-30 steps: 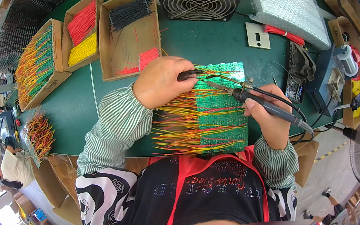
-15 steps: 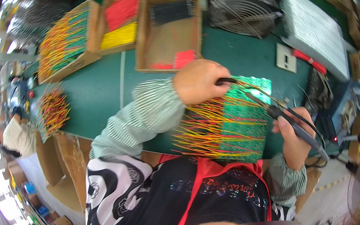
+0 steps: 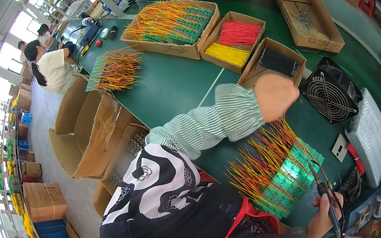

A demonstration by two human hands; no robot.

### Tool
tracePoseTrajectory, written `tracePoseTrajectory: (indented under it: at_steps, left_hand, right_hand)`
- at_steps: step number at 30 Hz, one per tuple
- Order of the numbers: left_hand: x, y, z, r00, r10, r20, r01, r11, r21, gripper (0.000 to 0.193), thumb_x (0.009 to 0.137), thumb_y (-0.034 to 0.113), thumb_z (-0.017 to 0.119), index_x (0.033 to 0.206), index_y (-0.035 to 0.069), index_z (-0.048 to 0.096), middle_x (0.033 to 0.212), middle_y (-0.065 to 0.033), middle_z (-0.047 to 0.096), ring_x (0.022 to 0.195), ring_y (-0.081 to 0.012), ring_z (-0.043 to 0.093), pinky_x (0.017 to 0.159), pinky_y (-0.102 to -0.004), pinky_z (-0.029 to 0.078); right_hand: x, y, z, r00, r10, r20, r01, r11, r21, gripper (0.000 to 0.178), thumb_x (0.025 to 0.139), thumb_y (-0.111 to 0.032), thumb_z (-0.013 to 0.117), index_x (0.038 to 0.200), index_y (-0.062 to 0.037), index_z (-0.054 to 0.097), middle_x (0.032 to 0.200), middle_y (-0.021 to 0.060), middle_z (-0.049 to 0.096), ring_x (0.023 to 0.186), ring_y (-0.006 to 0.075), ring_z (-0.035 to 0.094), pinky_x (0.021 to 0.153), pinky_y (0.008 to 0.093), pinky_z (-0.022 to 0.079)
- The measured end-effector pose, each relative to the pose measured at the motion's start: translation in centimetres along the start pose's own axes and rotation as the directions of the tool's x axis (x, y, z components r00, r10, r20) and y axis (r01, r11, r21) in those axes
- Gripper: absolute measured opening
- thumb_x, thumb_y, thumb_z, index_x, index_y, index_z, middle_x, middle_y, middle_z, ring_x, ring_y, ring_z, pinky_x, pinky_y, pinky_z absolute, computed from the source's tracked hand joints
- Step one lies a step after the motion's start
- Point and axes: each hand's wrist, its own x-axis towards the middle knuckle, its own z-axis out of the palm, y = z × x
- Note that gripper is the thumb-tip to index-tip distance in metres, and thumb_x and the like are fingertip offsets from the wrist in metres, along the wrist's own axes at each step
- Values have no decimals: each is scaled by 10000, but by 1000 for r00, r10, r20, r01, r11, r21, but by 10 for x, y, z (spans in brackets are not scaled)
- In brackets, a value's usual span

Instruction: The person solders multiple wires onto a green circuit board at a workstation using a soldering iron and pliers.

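Observation:
My right hand (image 3: 325,213) is closed round a soldering iron (image 3: 327,197), whose tip points at the upper right edge of a green circuit board panel (image 3: 286,181). Rows of red and yellow wires (image 3: 252,166) stick out from the panel's left side. Beyond the wires, my left hand (image 3: 277,97) is held over the near end of a cardboard box (image 3: 252,78) with black wires (image 3: 276,61) at its far end. The left hand's fingers are curled under, and whatever they may hold is hidden.
Two more boxes hold red wires (image 3: 239,33) with yellow wires (image 3: 226,53), and wired boards (image 3: 169,23). Another wired panel (image 3: 114,70) lies at the table's left edge. A black fan (image 3: 331,90) and a bubble-wrapped package (image 3: 371,134) stand right. Co-workers (image 3: 52,66) sit far left.
My left hand has left the panel's upper edge, where it held a black piece, and moved to the box. The view has swung left. The right hand still holds the soldering iron by the panel.

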Motion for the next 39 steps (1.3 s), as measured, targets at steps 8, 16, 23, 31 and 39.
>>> tracePoseTrajectory:
  at_steps: [8, 16, 23, 31, 39]
  left_hand:
    - [1, 58, 11, 963, 250, 102, -190, 896, -401, 142, 736, 186, 581, 723, 45, 597, 767, -111, 559, 754, -295, 584, 669, -404, 472]
    - [4, 61, 38, 913, 290, 288, -124, 868, -480, 170, 739, 197, 584, 790, 36, 601, 804, -117, 566, 778, -312, 575, 681, -413, 464]
    - [8, 58, 43, 923, 249, 294, -36, 815, -578, 181, 779, 185, 628, 822, 10, 609, 748, -117, 564, 713, -287, 571, 612, -371, 444]
    - [11, 61, 39, 909, 232, 347, -5, 837, -547, 215, 794, 221, 586, 822, 10, 612, 798, -126, 585, 751, -320, 572, 660, -404, 452]
    - [12, 56, 40, 898, 254, 361, -3, 821, -571, 220, 798, 227, 586, 825, 11, 619, 795, -126, 583, 763, -318, 570, 663, -403, 449]
  right_hand:
    - [-2, 1, -10, 1000, -4, -31, 3, 999, -44, 136, 818, -56, 536, 922, 33, 538, 699, 76, 542, 583, 110, 510, 534, 223, 410]
    - [4, 2, -11, 1000, 8, 18, -8, 999, 39, 197, 750, -47, 659, 901, 25, 554, 696, 91, 598, 592, 145, 591, 543, 246, 485]
    - [10, 5, -8, 997, 64, 50, -70, 991, 118, 174, 722, -17, 667, 862, 37, 580, 690, 58, 614, 618, 92, 582, 560, 202, 456]
    - [11, 12, -11, 995, 83, 47, -86, 995, 53, 158, 711, -34, 678, 839, 13, 599, 698, 30, 608, 619, 52, 541, 560, 184, 431]
    - [14, 12, -6, 991, 103, 81, -109, 992, 68, 168, 722, -39, 677, 856, 18, 593, 726, 30, 610, 643, 50, 538, 572, 183, 431]
